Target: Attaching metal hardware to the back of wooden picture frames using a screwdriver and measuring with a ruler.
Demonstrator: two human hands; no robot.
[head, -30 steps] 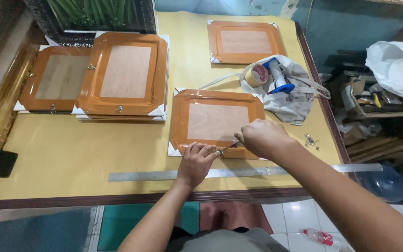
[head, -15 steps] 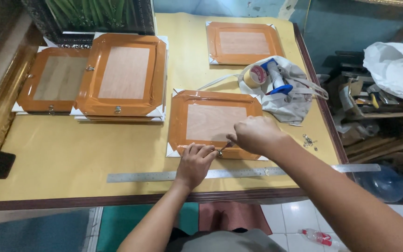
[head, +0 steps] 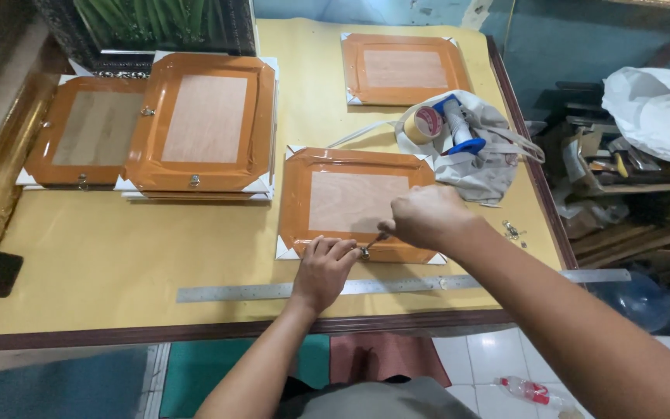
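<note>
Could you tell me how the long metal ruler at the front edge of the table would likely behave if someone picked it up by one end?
The metal ruler looks thin and very long, so it would probably flex and droop at the far end. It lies flat on smooth yellow paper, so a push would likely slide it. Its right end already overhangs the table edge, so it might tip off.

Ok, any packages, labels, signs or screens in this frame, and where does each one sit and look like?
Tape roll: on the grey cloth right of the frames, round, tan with a red and white core label.
Plastic bottle: on the tiled floor, bottom right, lying down, clear with a red label.
White plastic bag: far right over the clutter, crumpled.
No signs or screens.
</note>
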